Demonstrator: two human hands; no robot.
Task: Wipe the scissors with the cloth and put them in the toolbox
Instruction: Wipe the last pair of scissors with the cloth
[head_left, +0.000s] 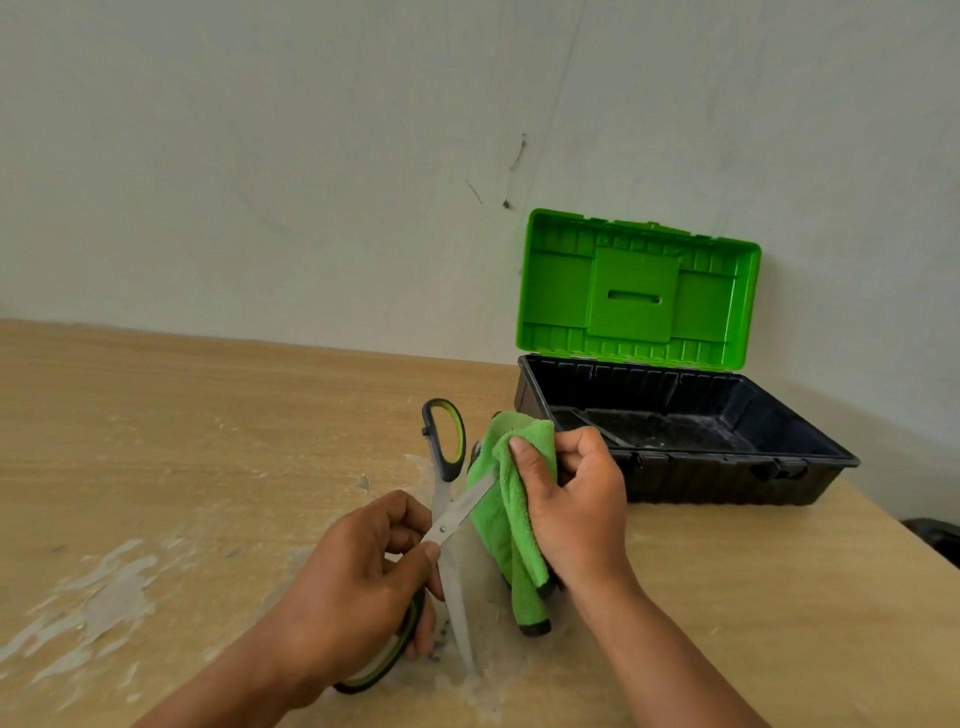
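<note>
A pale wooden table, smeared white, bears the open toolbox

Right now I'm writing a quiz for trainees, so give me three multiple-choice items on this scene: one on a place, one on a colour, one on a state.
1. Where does the black plastic toolbox stand?
A. On the wooden table, far right, near the wall
B. On the floor
C. On a shelf

2. What colour is its raised lid?
A. Red
B. Yellow
C. Green

3. How are the steel scissors with black-and-green handles?
A. Closed, inside the toolbox
B. Open, gripped by the left hand
C. Closed, lying on the table

Key: 1 A: its base rests on the tabletop; 2 C: the lid's inside is bright green; 3 B: blades spread, the right hand holding the green fleecy cloth against one.
</note>
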